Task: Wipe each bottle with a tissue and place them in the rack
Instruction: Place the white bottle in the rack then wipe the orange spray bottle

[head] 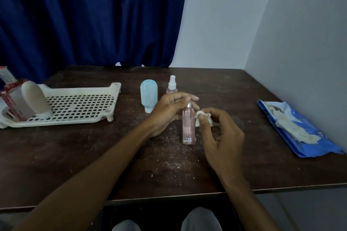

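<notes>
rack (pixel 75 120): cut by left edge | spray bottle (pixel 172 85): base hidden

Your left hand (pixel 169 112), near frame centre, curls its fingers round the top of the pink bottle (pixel 188 125), bare forearm running in from the lower left. Your right hand (pixel 223 137), just to its right, pinches a tissue (pixel 201 118) against the bottle's side, forearm rising from the bottom edge.

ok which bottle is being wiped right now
The tall pink bottle, held by the left hand, tissue against it; the blue bottle and clear spray bottle stand behind.
</notes>
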A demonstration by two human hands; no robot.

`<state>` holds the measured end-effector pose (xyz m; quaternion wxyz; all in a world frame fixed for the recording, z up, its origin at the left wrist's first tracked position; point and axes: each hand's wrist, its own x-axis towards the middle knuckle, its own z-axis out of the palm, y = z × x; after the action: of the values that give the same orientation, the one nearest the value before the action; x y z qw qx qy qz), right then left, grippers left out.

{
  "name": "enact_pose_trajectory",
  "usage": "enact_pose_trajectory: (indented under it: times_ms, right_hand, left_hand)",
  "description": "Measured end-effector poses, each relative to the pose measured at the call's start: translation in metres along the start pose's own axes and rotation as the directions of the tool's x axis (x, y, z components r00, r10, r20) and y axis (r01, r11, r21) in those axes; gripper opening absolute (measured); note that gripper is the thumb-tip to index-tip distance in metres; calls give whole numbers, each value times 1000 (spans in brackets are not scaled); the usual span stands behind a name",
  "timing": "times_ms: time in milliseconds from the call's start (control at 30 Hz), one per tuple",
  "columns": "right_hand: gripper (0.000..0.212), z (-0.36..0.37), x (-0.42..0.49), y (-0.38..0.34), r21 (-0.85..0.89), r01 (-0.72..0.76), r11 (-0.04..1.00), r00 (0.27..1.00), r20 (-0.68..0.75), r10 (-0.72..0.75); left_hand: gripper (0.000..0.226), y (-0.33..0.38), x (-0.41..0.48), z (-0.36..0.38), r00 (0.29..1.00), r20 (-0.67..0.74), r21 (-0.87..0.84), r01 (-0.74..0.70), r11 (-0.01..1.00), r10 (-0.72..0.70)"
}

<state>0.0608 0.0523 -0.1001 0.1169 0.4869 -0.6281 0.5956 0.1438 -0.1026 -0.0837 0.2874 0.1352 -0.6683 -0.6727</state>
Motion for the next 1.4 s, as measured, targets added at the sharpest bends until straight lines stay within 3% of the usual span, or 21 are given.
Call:
enact_pose_trajectory:
  times_ms: [167,533,667,767,1033,1200,1400]
  right_hand:
    - [15,4,0,2,-66,88,994,994,74,-83]
    - [16,5,0,3,-70,114,991,989,99,-107]
    - [15,2,3,2,-61,91,994,996,32,-89]
    - [21,-1,10,5,-93,93,991,994,59,-88]
    - [20,12,31,15,-270,301,914,945,210,-249]
    - [25,7,14,16,-272,348,897,921,279,-272]
    - [23,10,31,10,-297,324,898,940,211,-269]
  left_hand:
    - [28,1,-5,5,1000,2,-93,-11,996,11]
    - [33,-3,-10,9,996,32,-253,85,964,-79]
    - [34,-2,-8,6,990,40,-326,140,935,-134]
    - [34,-2,-8,7,988,44,-329,155,932,-148]
    - [29,-6,-6,7,992,3,-275,119,954,-123]
    - [30,-6,-7,6,994,3,-248,109,963,-112]
    - [27,-6,-6,7,996,-6,-195,83,977,-86]
